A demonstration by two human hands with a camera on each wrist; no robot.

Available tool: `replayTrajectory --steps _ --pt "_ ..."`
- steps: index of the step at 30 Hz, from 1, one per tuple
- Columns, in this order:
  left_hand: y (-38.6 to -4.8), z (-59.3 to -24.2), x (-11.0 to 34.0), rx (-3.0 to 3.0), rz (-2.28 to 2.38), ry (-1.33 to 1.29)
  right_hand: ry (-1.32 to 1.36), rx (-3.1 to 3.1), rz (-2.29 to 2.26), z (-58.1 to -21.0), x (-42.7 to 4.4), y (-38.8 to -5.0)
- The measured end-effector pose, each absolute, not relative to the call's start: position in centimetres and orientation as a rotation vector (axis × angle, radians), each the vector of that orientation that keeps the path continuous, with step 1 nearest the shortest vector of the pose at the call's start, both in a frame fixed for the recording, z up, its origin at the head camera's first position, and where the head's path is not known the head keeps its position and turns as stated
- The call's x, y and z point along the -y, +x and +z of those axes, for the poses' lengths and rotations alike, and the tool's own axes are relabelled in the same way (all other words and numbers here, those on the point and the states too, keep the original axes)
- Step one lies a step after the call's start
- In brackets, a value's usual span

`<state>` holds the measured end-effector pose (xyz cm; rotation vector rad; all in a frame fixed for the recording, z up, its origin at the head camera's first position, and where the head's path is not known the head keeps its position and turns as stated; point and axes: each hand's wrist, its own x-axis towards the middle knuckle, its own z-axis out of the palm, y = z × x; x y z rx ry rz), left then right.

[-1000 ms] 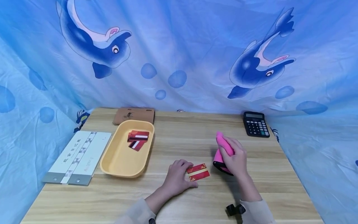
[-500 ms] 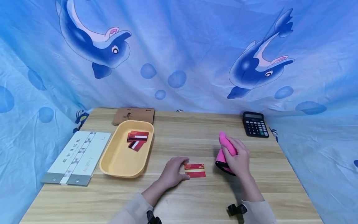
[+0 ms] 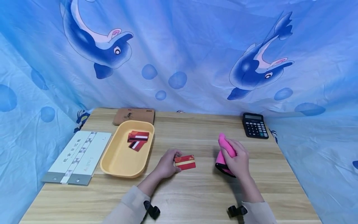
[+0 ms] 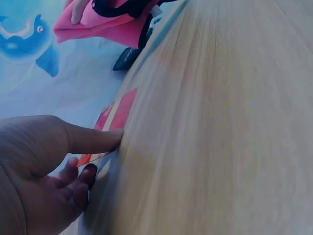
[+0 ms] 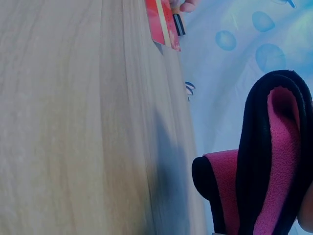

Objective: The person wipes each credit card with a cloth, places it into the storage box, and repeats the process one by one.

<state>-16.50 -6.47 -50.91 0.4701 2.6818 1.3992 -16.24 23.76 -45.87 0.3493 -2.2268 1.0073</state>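
Observation:
My left hand (image 3: 167, 165) pinches a red card with a pale gold stripe (image 3: 185, 162) between thumb and fingers. In the left wrist view the thumb lies along the near edge of the card (image 4: 119, 113), close over the wooden tabletop. On the right, my right hand (image 3: 239, 159) grips a folded pink cloth with black edging (image 3: 227, 148), held just over the table. Its looped folds (image 5: 281, 161) fill the lower right of the right wrist view, where most of that hand is hidden. Several red cards (image 3: 138, 137) lie overlapping inside the yellow tray (image 3: 123, 163).
Left of the tray lies a white and grey account book (image 3: 79, 155). A brown wallet-like case (image 3: 134, 115) sits behind the tray. The black calculator (image 3: 255, 125) rests at the back right. A blue dolphin-print curtain (image 3: 179, 56) hangs beyond the wooden table (image 3: 195, 199).
My left hand has carried the card leftward and slightly back, toward the tray. The right hand with the cloth shifted a little to the right, then stayed nearly still.

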Motion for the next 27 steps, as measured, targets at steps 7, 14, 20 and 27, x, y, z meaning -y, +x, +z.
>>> replayTrajectory --steps 7,14,20,27 --pt "-16.9 -51.5 7.1 -2.630 1.652 0.232 0.331 2.275 1.024 -46.2 -23.6 -15.9" --pt "-16.8 -51.9 7.4 -2.583 1.848 0.001 0.330 2.291 1.045 -46.3 -23.2 -15.7" --pt "-16.7 -50.2 7.0 -2.421 2.003 -0.210 0.359 2.286 1.026 -46.1 -22.9 -15.9" --pt "-16.8 -46.9 6.7 -2.224 2.166 -0.226 0.411 2.271 1.035 -45.2 -22.0 -16.3"
